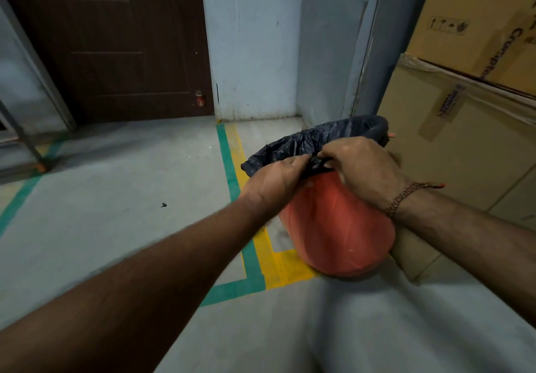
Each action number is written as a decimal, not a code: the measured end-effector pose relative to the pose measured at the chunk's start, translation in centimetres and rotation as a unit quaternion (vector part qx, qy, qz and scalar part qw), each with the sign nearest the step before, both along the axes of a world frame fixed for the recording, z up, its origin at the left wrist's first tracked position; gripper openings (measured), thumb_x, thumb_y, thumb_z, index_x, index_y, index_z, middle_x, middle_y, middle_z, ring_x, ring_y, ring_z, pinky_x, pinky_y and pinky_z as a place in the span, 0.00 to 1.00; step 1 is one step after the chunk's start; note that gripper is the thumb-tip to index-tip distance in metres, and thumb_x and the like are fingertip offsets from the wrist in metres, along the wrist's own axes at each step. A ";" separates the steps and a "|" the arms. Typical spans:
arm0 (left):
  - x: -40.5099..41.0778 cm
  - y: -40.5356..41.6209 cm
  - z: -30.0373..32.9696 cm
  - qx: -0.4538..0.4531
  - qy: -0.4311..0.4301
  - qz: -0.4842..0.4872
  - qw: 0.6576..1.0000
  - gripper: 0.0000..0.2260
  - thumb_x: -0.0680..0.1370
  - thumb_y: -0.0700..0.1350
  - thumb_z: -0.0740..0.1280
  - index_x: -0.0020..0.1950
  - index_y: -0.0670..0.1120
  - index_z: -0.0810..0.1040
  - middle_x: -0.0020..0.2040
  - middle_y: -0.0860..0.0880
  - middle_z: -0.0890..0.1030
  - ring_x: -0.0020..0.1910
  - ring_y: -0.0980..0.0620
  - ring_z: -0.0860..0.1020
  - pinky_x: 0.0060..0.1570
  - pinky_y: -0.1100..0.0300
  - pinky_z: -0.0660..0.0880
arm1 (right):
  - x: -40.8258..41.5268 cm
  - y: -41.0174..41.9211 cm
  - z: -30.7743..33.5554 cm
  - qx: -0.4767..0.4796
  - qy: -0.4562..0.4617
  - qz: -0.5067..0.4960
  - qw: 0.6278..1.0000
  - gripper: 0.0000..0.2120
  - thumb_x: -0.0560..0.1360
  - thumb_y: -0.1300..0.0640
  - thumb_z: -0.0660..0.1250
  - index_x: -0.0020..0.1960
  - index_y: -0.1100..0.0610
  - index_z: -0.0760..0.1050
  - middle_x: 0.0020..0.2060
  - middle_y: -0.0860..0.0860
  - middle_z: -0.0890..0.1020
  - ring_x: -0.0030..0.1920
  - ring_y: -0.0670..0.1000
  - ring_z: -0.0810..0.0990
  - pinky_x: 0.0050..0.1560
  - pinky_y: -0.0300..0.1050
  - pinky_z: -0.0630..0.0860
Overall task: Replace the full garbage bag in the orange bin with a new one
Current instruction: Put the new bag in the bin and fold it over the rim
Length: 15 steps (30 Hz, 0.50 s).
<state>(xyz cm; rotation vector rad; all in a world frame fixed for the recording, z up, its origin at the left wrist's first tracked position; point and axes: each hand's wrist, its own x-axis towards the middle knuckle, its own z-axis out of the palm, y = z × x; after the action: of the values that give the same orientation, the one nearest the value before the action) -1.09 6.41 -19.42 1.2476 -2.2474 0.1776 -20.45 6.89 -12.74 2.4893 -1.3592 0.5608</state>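
Orange bin (pixel 333 227) stands on the floor (pixel 116 198) inside the taped corner (pixel 255 274), against the cardboard boxes (pixel 464 140). Black bag (pixel 313 140) covers its rim. Left hand (pixel 275 181) and right hand (pixel 365 167) both pinch the bag's folded edge at the near rim, fingers curled on the plastic.

Bin (pixel 336 227) on floor (pixel 116 198), inside corner of taped floor lines (pixel 252 256), just left of stacked cardboard boxes (pixel 464 111). Garbage bag (pixel 316 140) folded over bin rim. Left hand (pixel 275 181) and right hand (pixel 362 167) side by side at near edge of rim, both pinching bag, fingertips almost touching. Cord bracelet (pixel 403 198) on right wrist. Door (pixel 116 39) behind and to left; wall corner (pixel 261 39) directly behind bin. Metal frame leg (pixel 26 135) at far left.
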 end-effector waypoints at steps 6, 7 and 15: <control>1.3 -0.9 0.3 0.037 0.110 -0.025 0.993 0.09 0.82 0.46 0.65 0.58 0.45 0.80 0.48 0.45 0.84 0.46 0.42 0.82 0.42 0.51 0.78 | -1.7 -1.0 0.5 0.005 -0.018 0.040 0.999 0.10 0.76 0.63 0.73 0.56 0.57 0.84 0.49 0.53 0.87 0.51 0.55 0.84 0.57 0.52 0.80; 1.2 -0.9 0.6 0.037 0.097 -0.031 0.994 0.07 0.80 0.45 0.66 0.55 0.45 0.81 0.46 0.46 0.84 0.45 0.42 0.82 0.41 0.51 0.77 | -2.0 -1.0 0.4 0.003 -0.021 0.040 0.999 0.10 0.76 0.63 0.73 0.57 0.57 0.84 0.49 0.53 0.86 0.52 0.55 0.84 0.58 0.52 0.79; 0.5 -0.5 0.8 -0.143 -0.165 0.027 0.976 0.04 0.76 0.46 0.67 0.48 0.47 0.77 0.41 0.48 0.82 0.41 0.41 0.80 0.37 0.52 0.69 | -2.7 -0.4 0.1 0.005 0.008 0.037 0.999 0.13 0.75 0.55 0.74 0.59 0.55 0.81 0.51 0.52 0.85 0.53 0.54 0.82 0.57 0.48 0.77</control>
<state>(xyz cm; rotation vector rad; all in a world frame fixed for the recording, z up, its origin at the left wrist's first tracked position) -0.54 5.89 -18.58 1.1892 -2.3531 0.7509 -23.18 6.46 -12.62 2.5550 -1.2734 0.5504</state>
